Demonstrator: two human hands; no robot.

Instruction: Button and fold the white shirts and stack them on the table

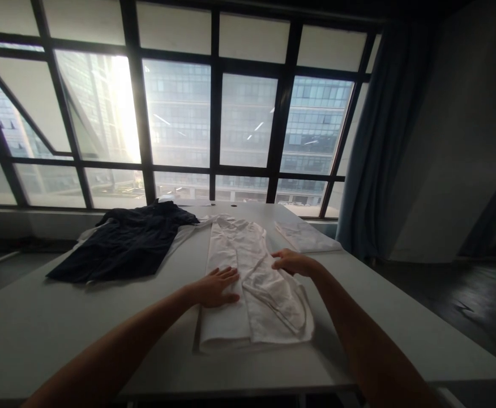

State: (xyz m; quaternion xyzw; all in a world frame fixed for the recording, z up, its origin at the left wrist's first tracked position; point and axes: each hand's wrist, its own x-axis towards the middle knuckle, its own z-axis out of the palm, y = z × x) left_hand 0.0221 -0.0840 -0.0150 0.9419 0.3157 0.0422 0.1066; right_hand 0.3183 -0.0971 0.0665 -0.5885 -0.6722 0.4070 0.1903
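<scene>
A white shirt (269,289) lies partly folded on the table before me, its collar end pointing toward the window. My left hand (218,288) rests flat on the shirt's left side, fingers spread and thumb out. At the shirt's right edge, my right hand (293,262) is closed, with fabric pinched between thumb and fingers. The left strip of the shirt is doubled over, and folds of cloth, perhaps a sleeve, run slantwise across the right part. My right fingertips are partly hidden from this angle.
The white table (154,328) reaches toward the windows. Dark navy clothing (124,243) lies loosely on the left, over something white. Folded white cloth (307,236) lies at the back right, near the table's edge. A blue curtain (375,158) hangs beyond the right side.
</scene>
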